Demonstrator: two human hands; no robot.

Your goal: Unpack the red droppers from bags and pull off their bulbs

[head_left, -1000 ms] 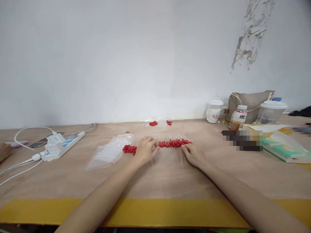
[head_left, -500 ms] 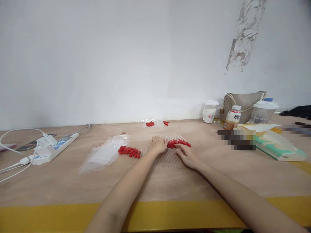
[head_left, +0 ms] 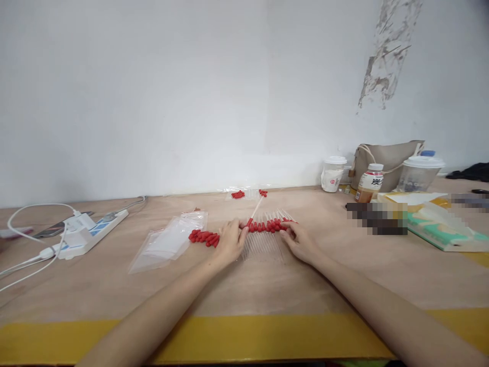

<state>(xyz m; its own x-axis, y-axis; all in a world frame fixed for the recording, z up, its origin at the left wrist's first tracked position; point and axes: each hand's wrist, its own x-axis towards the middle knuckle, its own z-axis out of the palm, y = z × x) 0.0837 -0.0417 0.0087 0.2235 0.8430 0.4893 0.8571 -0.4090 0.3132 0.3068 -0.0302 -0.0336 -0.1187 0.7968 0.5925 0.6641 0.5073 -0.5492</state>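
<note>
My left hand (head_left: 230, 240) is closed in a pinch on the red end of a thin pale stick (head_left: 255, 210), which slants up to the right. Beside it lies a row of red-tipped sticks (head_left: 260, 227), their pale shafts pointing away from me. More thin shafts (head_left: 263, 247) spread out on the near side of the row. At the row's right end my right hand (head_left: 300, 243) has its fingers curled against the red tips; its exact grip is partly hidden. A heap of red tips (head_left: 204, 237) lies left of my left hand.
Clear plastic bags (head_left: 168, 242) lie left of the heap. Small packs with red pieces (head_left: 238, 194) lie by the wall. A power strip (head_left: 93, 234) with cables stands at left. At right are a paper cup (head_left: 333, 176), a bottle (head_left: 370, 183), a plastic cup (head_left: 420, 176) and a tissue pack (head_left: 445, 227).
My left hand has moved left and back from the row and now pinches a slanted stick. My right hand's fingers have curled more at the right end. More red tips show between the hands.
</note>
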